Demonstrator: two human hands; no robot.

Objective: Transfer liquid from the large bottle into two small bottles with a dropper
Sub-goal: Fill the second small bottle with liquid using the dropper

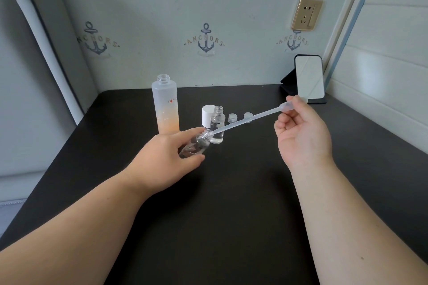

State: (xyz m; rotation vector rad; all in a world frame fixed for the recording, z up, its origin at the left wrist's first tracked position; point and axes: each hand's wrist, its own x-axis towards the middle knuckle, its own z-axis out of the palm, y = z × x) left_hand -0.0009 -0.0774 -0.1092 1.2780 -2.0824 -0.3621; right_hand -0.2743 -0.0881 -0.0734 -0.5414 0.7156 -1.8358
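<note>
My left hand grips a small clear bottle tilted to the right above the dark table. My right hand pinches the bulb of a translucent dropper. The dropper's tip sits in the tilted bottle's mouth. A second small clear bottle stands upright and uncapped just behind. The large frosted bottle stands open at the left, with orange-tinted liquid in its lower part.
A white cap stands beside the upright small bottle. Two small clear caps lie behind the dropper. A phone on a black stand leans at the back right corner. A wall runs behind the table.
</note>
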